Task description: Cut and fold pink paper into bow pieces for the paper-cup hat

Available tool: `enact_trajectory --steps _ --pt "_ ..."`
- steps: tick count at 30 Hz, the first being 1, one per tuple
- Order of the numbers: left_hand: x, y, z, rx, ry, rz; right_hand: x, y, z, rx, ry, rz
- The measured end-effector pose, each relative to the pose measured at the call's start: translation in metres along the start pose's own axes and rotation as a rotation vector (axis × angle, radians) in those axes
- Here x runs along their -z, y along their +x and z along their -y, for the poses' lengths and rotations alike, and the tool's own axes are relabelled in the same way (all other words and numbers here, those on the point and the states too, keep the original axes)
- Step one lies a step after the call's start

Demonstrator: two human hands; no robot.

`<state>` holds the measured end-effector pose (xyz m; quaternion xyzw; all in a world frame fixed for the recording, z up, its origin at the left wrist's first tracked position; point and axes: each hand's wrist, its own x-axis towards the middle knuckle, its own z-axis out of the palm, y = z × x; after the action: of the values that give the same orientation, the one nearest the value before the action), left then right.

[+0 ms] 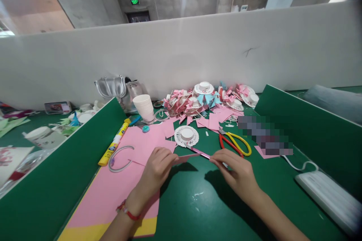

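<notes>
My left hand point(160, 167), a red bracelet at its wrist, pinches a small piece of pink paper point(185, 158) above the green table. Closed around the near end of a slim, shiny pink-purple tool point(200, 153) is my right hand point(233, 167). The tool's thin tip points toward a white scalloped paper cup base point(187, 134); I cannot tell its exact kind. The tool passes close to the paper's right end, and whether they touch is unclear. Red-and-yellow-handled scissors point(236, 144) lie just beyond my right hand. Pink paper sheets point(113, 192) spread under and beside my left forearm.
A yellow glue tube point(114, 143) and a grey ring-shaped band point(110, 162) lie left. Stacked white paper cups point(144, 107) stand behind, beside a heap of pink-and-white paper crafts point(183, 103). Green dividers point(65, 147) flank the table; a white strapped object point(329, 197) rests right.
</notes>
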<state>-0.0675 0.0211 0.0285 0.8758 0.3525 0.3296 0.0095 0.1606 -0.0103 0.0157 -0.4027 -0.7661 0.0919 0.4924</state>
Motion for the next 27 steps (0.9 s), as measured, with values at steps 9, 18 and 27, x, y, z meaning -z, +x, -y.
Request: enact_trajectory --steps 9,18,27 --pt "-0.003 0.008 -0.02 0.555 -0.479 0.172 -0.004 0.008 0.008 -0.417 0.238 -0.045" --pt "-0.009 0.008 -0.029 0.602 -0.64 0.301 -0.004 0.008 0.005 -0.743 0.485 0.044" --pt "-0.005 0.008 -0.03 0.591 -0.694 0.431 -0.008 0.005 0.006 -0.814 0.648 -0.015"
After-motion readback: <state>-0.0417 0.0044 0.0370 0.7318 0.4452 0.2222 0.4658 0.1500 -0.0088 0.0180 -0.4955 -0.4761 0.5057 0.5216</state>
